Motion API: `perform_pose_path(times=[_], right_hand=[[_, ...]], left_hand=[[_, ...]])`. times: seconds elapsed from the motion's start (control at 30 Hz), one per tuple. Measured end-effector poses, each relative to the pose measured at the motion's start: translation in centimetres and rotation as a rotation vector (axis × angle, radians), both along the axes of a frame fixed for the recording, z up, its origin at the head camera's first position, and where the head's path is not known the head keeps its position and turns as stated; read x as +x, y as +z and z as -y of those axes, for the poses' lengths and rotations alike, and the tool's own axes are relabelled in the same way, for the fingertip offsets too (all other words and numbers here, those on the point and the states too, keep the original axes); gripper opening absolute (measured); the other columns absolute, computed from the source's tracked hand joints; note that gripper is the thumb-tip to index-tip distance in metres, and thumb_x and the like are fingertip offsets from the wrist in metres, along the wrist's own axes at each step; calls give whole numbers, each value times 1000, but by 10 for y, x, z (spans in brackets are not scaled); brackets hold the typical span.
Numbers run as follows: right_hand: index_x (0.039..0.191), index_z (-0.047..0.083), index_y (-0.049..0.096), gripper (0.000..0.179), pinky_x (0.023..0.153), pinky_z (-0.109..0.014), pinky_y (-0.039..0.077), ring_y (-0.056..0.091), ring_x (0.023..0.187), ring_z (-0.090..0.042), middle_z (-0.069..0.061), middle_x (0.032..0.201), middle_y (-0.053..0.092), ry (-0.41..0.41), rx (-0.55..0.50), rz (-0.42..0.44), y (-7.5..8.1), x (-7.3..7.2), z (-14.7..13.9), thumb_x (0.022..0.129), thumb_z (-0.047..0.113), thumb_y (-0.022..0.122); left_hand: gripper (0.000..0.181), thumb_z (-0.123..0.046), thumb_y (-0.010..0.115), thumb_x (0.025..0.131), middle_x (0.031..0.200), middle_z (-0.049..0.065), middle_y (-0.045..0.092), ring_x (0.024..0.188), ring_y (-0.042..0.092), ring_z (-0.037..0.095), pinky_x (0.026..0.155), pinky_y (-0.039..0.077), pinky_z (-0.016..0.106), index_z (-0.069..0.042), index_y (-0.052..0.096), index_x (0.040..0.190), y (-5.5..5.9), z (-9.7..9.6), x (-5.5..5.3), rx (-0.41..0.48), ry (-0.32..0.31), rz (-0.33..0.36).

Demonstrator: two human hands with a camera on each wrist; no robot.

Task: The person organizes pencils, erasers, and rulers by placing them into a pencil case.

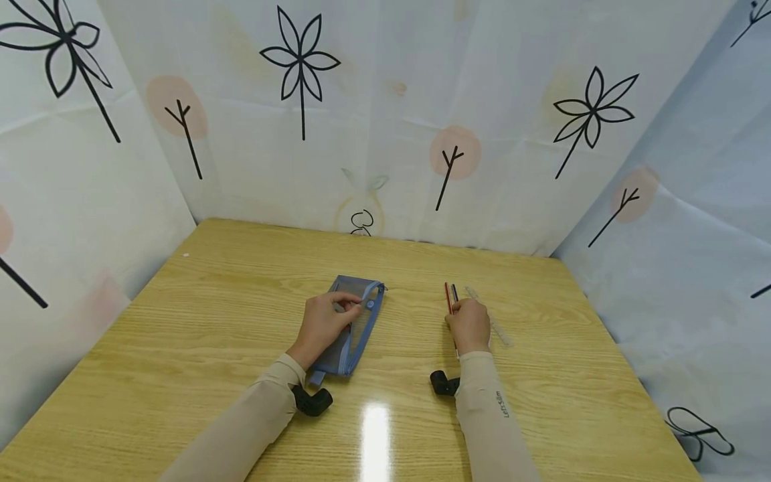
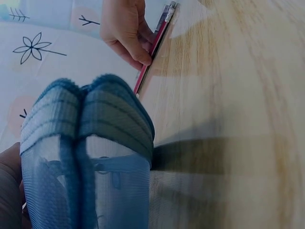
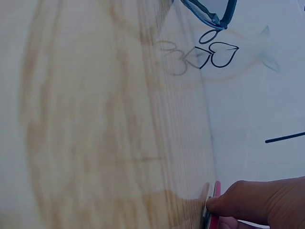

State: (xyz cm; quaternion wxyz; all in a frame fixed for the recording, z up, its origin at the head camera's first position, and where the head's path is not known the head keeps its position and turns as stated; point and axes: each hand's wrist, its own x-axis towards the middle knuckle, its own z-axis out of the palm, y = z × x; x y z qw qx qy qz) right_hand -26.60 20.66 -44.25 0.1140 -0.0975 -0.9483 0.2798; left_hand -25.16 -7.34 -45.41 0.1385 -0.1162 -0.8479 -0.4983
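A blue mesh pencil pouch (image 1: 360,328) with a zipper lies left of the table's middle. My left hand (image 1: 325,323) rests over it, thumb and fingers pinching the edge of its opening. In the left wrist view the pouch (image 2: 116,191) fills the foreground and covers most of that hand. Over to the right, my right hand (image 1: 471,325) pinches a red pencil (image 1: 448,294) and a dark blue pencil (image 1: 454,292) side by side, low at the tabletop. The right wrist view shows the thumb pressed against the red pencil (image 3: 215,222).
Beside the right hand lies a clear ruler-like strip (image 1: 501,333), partly covered by that hand. The wooden table (image 1: 253,268) meets printed cloth walls (image 1: 385,100) at its back and sides. Black wrist-worn devices (image 1: 313,402) sit at both cuffs.
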Motion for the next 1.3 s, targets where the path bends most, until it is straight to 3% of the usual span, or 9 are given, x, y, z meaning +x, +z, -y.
perform_pose_path(times=[0.6, 1.3], right_hand=[[108, -3, 73, 27, 71, -44, 56, 69, 82, -31, -18, 94, 74, 4, -26, -10, 1, 0, 0, 83, 7, 73], [114, -2, 71, 31, 67, -35, 56, 68, 83, -27, -17, 95, 72, 35, -162, 5, 13, 2, 7, 85, 6, 71]], left_hand=[[10, -19, 74, 88, 75, -2, 66, 48, 60, 9, 46, 49, 26, -15, 78, 96, 3, 0, 1, -4, 13, 17], [10, -17, 74, 88, 74, -2, 67, 48, 59, 9, 45, 47, 24, -12, 78, 96, 4, 0, 0, 1, 17, 27]])
